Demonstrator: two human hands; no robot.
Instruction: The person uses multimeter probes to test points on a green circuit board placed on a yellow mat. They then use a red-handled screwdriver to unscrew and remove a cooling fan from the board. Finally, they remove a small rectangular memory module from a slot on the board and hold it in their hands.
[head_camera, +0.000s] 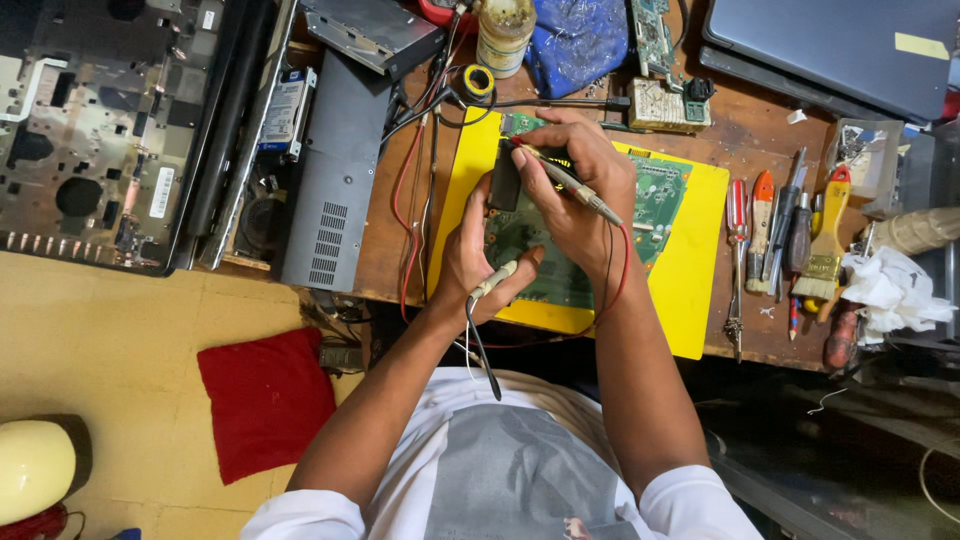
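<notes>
Board (655, 190), green, lay on a yellow mat (690, 290) on the counter (745, 130), mostly hidden beneath your hands. Your left hand (478, 262) was closed around a pale probe (495, 280) with a black lead. Your right hand (575, 190) was closed around a second probe (570, 182) with a red lead, its tip at a black part (504, 178) on the board. Both hands were touching. A slipped tip could have bridged neighbouring contacts, judging by how crowded the board looked. Red wires (405, 200) trailed near your left wrist and could have snagged. Screwdrivers (765, 230) and a brush (828, 240) lay to the right, well apart.
</notes>
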